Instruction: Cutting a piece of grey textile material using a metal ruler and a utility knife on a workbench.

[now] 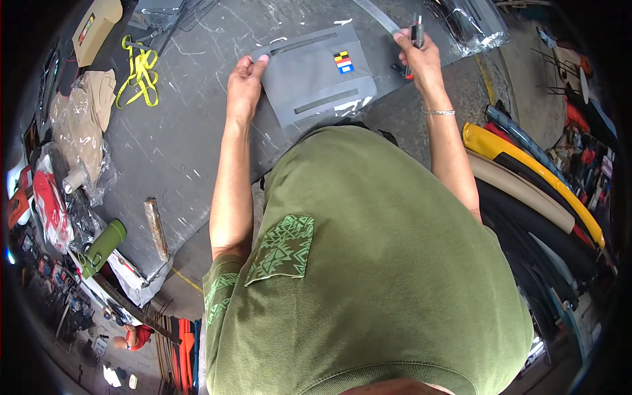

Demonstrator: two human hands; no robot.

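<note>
A flat grey sheet panel [309,76] lies on the dark worktable, with a long slot near its far edge and another near its near edge. A small patch of coloured blocks [343,62] sits on its right part. My left hand [245,85] pinches the panel's far left corner between thumb and fingers. Right of the panel, my right hand [423,60] is closed round a utility knife [419,31] that points away from me. Its thumb and finger also hold the end of a metal ruler [376,16], which slants up to the left.
Tangled yellow strap [139,74], plastic-wrapped tan material [85,118] and a wooden stick [156,227] lie on the table [178,145]'s left side. Plastic-wrapped dark sheets [471,26] are at far right. Rolls of material, one yellow [540,171], stand at my right. A person in red [137,337] is lower left.
</note>
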